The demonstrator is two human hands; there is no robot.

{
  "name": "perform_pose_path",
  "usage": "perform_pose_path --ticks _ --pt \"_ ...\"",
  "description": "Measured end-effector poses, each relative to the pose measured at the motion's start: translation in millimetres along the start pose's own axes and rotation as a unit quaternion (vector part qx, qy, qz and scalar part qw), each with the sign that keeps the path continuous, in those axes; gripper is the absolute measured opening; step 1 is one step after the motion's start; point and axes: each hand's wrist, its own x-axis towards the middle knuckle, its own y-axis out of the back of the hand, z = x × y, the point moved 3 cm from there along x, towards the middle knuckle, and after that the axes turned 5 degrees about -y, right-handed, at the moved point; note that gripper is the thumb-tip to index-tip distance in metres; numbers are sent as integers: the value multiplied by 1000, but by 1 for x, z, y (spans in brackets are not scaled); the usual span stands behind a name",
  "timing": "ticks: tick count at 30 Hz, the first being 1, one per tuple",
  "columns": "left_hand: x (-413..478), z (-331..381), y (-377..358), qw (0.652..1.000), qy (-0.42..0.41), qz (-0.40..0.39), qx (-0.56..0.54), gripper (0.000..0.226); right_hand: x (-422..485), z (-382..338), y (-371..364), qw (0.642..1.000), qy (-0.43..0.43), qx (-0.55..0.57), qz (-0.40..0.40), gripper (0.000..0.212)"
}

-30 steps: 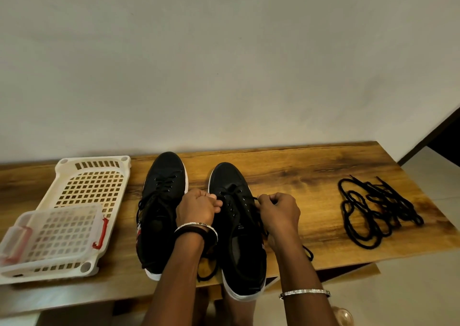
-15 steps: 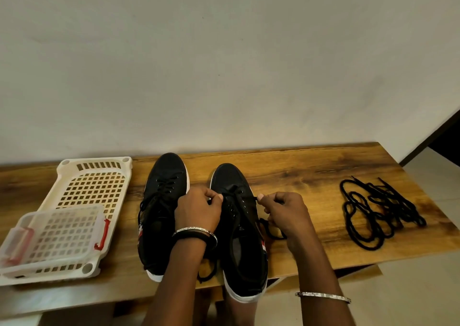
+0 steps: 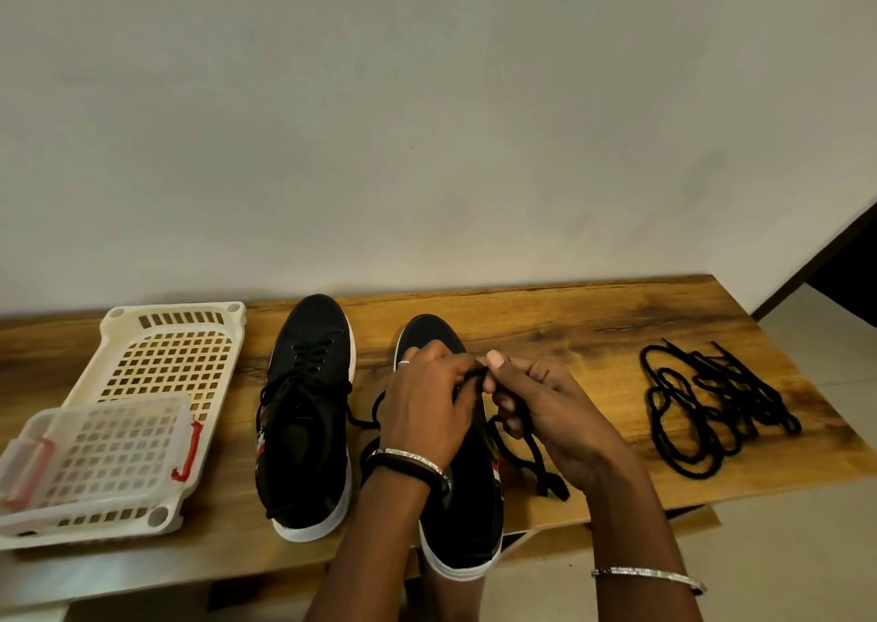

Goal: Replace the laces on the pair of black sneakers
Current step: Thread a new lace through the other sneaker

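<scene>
Hands: your left hand and right hand are meeting above the right sneaker, both pinching its lace between curled fingers. They are hiding the eyelets, so you cannot tell how far it is threaded. Left sneaker is sitting just beside it, laced, on the wooden table. Spare laces are lying tangled well to the right; white basket is running off the left edge.
</scene>
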Motion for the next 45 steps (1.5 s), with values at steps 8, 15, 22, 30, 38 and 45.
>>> perform_pose_path --ticks 8,15,22,30,38,45 --pt "-6 -29 4 940 234 134 -211 7 -19 -16 43 912 95 398 2 27" --pt "0 -18 9 968 111 114 -192 36 -9 -12 33 923 87 375 -12 28" --pt "5 -4 11 985 -49 95 -136 18 -3 -4 1 984 1 166 -67 30" --pt "-8 -49 38 915 237 258 -200 12 -7 -3 35 882 52 462 -83 33" --pt "-5 -52 33 833 266 195 -445 14 2 5 48 747 132 649 -55 33" --pt "1 -23 31 861 20 -25 -507 49 6 1 26 877 60 458 134 37"
